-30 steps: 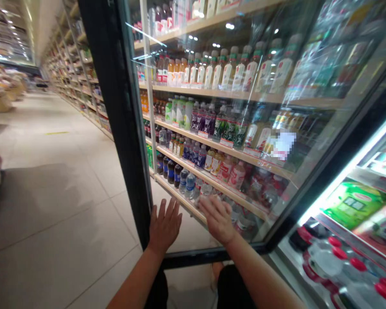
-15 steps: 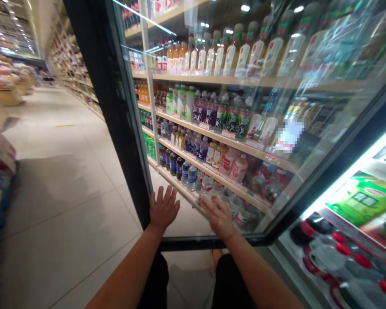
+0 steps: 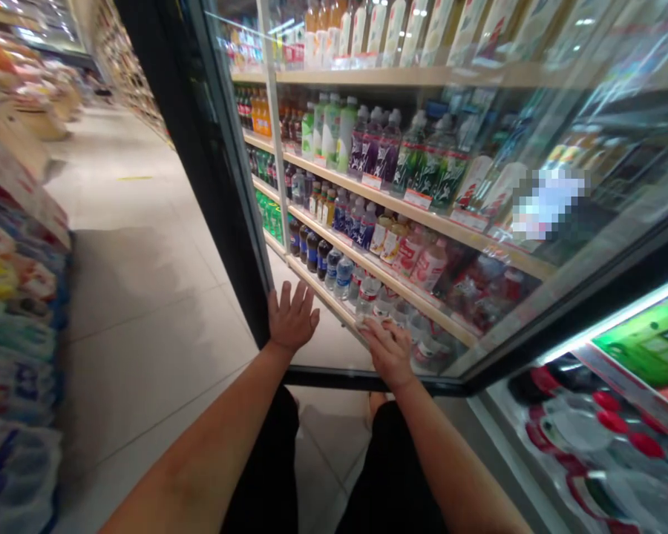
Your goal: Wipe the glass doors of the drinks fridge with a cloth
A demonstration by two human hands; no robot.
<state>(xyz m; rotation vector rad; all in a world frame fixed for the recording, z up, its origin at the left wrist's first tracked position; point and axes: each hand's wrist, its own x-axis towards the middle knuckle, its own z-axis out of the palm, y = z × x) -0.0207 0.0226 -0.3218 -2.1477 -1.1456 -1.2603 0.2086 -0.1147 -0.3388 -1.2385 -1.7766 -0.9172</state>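
My left hand (image 3: 292, 319) lies flat, fingers spread, on the glass door (image 3: 423, 185) near its lower left corner, beside the black frame. My right hand (image 3: 390, 351) presses open-palmed on the glass just above the bottom edge. Bottles (image 3: 334, 271) show through it.

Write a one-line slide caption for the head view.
Both hands, left and right, lie flat on an open glass fridge door beside drink shelves.
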